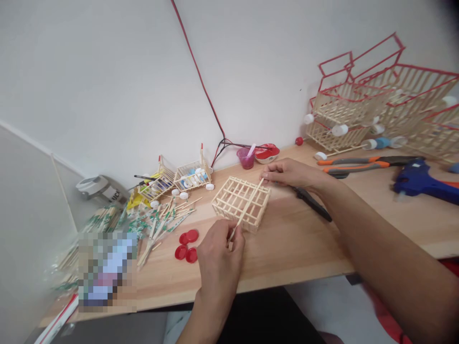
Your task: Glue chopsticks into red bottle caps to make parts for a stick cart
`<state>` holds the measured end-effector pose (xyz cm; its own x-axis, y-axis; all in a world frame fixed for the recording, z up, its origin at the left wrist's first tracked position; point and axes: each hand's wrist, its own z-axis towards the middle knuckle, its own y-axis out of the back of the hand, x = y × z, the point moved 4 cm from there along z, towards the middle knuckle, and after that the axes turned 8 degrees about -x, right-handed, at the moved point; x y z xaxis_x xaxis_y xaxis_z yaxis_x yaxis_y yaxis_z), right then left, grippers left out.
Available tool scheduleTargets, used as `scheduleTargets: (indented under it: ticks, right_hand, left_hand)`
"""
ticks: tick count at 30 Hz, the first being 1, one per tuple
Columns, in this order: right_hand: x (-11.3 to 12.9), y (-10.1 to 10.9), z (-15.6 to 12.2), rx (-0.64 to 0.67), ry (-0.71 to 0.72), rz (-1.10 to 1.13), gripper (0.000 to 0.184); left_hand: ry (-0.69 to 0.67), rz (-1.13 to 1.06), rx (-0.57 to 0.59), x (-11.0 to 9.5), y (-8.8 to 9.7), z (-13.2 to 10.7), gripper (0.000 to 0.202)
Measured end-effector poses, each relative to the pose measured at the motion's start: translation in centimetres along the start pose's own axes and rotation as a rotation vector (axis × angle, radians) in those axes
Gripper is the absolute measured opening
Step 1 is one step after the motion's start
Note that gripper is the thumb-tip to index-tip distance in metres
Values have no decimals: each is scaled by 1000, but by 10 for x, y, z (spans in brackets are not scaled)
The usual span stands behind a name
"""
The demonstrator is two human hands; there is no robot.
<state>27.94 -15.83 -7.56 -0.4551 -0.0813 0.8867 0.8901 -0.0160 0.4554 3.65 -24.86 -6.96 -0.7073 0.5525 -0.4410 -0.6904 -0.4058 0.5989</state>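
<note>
Thin pale wooden stick (247,208) held by both hands across a square wooden lattice cage (229,200).
Left hand (218,258) has its fingers (225,234) closed on the stick's lower end; right hand (290,173) has its fingertips (266,175) at the upper end, touching it, though a firm grip cannot be told. The cage sits on a light wooden tabletop (287,248) between both hands. Just beside the left fingers lie 4 round red plastic bottle caps (187,244); just past the right hand lie black-handled pliers (311,204).
</note>
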Motion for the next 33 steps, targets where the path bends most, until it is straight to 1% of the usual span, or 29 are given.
scheduleTargets:
  ticks: [5, 8, 12, 21, 27, 33]
  right_hand:
    - [0, 3, -1, 2, 25, -30, 44]
    - [-2, 6, -1, 2, 50, -52, 42]
    - [-2, 6, 0, 13, 74, -19, 39]
    - [-2, 5, 1, 0, 70, 14, 33]
    - [-2, 4, 1, 17, 61, 32, 35]
    - [-3, 4, 1, 5, 62, 16, 36]
  left_hand:
    - [26, 12, 12, -1, 1, 0, 11]
    - [41, 7, 24, -1, 0, -1, 11]
    - [41, 1, 31, -1, -2, -1, 11]
    - [30, 33, 19, -4, -4, 0, 10]
    - [29, 49, 15, -3, -5, 0, 10]
    - [16, 52, 1, -4, -6, 0, 9]
